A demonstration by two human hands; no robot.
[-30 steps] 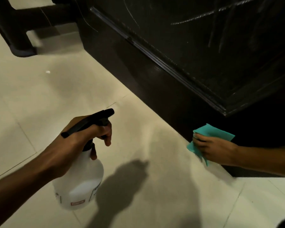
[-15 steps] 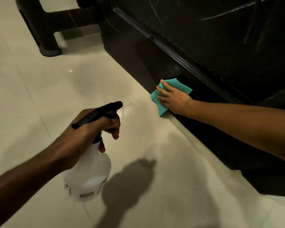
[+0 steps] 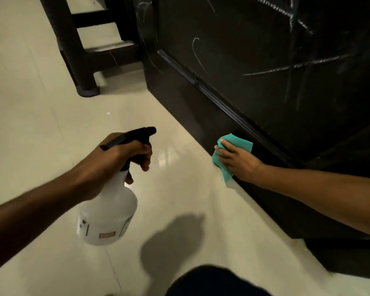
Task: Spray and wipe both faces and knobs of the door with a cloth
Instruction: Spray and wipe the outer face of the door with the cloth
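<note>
Left hand (image 3: 118,154) at about 9 o'clock of frame centre, fingers curled round the neck of a white spray bottle (image 3: 107,212), one finger over the black trigger head (image 3: 135,134); bottle held above the pale tiled floor (image 3: 30,124), nozzle aimed toward 2 o'clock, at the door. Bottle's shadow on the tiles at 5 o'clock of the bottle.

Right hand (image 3: 237,163) at roughly 3 o'clock, fingers laid fairly flat and spread, pressing a teal cloth (image 3: 237,142) against the bottom rail of the dark door (image 3: 265,71), right where door meets floor. Cloth poking out beyond the fingertips toward 12 o'clock and below the palm toward 7 o'clock. Pale scratch-like streaks across the door's upper panel, at 1 o'clock.

Dark furniture leg (image 3: 73,60) standing on the tiles at 11 o'clock, beside the door's near edge. Dark clothing (image 3: 214,280) at 6 o'clock, bottom edge.
</note>
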